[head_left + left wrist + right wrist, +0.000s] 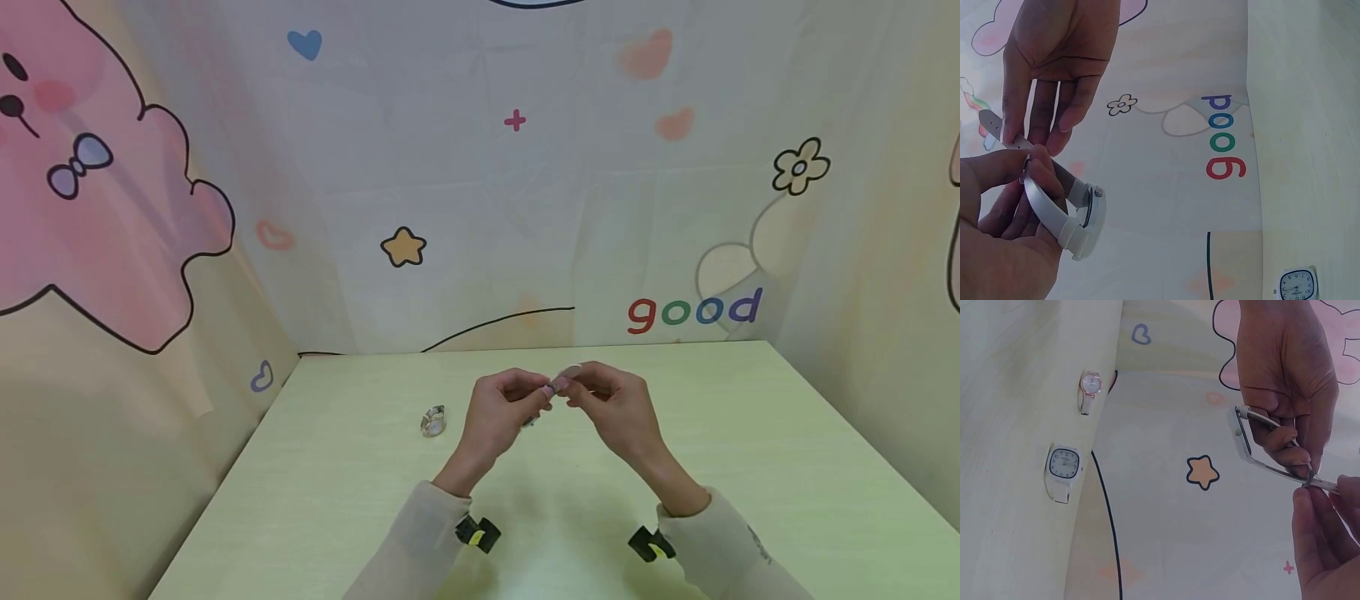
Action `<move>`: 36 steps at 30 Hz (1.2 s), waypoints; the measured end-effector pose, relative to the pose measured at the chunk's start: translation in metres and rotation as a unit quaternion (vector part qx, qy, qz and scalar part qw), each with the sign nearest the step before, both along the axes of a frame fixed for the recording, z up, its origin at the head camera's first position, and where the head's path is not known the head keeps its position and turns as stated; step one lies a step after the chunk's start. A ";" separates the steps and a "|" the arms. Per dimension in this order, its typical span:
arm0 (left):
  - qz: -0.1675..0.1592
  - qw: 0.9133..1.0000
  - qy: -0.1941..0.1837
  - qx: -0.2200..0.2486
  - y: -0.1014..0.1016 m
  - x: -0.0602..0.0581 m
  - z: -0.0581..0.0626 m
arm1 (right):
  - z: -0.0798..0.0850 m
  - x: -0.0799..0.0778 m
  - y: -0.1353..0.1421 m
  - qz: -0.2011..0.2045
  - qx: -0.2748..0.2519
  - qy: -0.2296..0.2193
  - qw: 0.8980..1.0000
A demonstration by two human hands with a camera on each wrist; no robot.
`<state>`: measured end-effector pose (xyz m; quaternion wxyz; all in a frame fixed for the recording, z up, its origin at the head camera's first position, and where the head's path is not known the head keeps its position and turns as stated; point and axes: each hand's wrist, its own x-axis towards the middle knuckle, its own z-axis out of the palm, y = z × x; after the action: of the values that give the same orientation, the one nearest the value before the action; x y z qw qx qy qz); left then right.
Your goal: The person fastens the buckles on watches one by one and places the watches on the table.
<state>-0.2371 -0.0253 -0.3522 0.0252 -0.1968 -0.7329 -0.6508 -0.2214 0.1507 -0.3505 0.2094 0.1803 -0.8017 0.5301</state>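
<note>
A white wristwatch [1094, 219] is held up above the table, its strap bent into a loop and its case hanging from it. My left hand [491, 417] pinches the strap at the buckle between thumb and fingers. The fingertips of my right hand [618, 408] pinch the strap's free end, which has holes and sticks out past the buckle. Both hands meet fingertip to fingertip in the head view. On the table in the right wrist view lie a square-faced white watch [1064, 464] and a smaller round watch [1091, 384] with a rose-gold rim.
The pale table [337, 500] reaches back to a printed cloth backdrop [465, 167] with cartoon shapes and the word "good". More cloth hangs at both sides. A black wrist camera [477, 534] sits at the left cuff, another wrist camera [652, 544] at the right.
</note>
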 end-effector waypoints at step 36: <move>-0.124 0.992 -0.013 0.008 -0.018 -0.003 0.005 | 0.021 0.022 -0.009 0.035 0.029 0.043 0.998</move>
<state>-0.2405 -0.0437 -0.3476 -0.0636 -0.2775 -0.6981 -0.6570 -0.1991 0.1412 -0.3293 0.2201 0.2368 -0.8002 0.5051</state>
